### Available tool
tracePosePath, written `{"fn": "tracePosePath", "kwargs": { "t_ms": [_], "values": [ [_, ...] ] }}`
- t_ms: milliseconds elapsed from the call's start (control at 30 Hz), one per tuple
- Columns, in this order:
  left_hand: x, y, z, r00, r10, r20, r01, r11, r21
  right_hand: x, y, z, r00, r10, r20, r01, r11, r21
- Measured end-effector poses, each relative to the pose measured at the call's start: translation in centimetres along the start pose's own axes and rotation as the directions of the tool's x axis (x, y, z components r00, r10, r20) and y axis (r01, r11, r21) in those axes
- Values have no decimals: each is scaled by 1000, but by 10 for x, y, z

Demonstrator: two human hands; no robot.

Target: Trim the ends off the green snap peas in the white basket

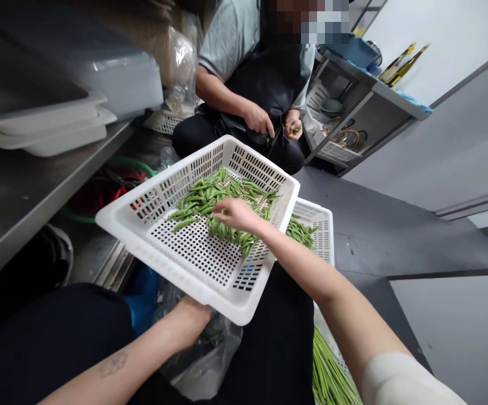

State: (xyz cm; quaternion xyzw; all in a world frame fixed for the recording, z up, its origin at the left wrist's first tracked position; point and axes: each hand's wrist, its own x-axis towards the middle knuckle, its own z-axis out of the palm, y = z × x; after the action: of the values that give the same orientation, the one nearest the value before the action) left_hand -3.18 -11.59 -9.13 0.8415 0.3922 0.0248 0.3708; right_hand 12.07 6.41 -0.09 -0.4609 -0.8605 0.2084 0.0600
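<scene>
A white plastic basket (185, 281) with slotted walls and a grid bottom sits tilted in front of me. Green pea pods (197, 194) are heaped toward its far side, and part of the near grid is bare. My right hand (238, 215) reaches in over the pods, fingers curled inward; whatever they hold is hidden. My left hand (193, 319) is at the underside of the basket's near rim, above a clear plastic bag (210, 365). The rim hides its fingers.
A second white basket (324, 236) with green pods stands to the right, and long green stems (330, 371) lie below it. Across from me squats a co-worker (244, 84) with pods in one hand. Left is a metal shelf (58, 185) with stacked tubs (50, 126).
</scene>
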Motion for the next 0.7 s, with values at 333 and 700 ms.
{"fn": "tracePosePath", "kwargs": {
  "t_ms": [333, 700],
  "values": [
    [-6, 36, -72, 848, 27, 529, 38, 993, -112, 75, -35, 77, 969, -16, 248, 97, 942, -320],
    [-4, 38, -145, 971, -186, -150, 92, 870, -484, -13, 6, 3, 943, 303, 138, -252, 378, 891]
  ]
}}
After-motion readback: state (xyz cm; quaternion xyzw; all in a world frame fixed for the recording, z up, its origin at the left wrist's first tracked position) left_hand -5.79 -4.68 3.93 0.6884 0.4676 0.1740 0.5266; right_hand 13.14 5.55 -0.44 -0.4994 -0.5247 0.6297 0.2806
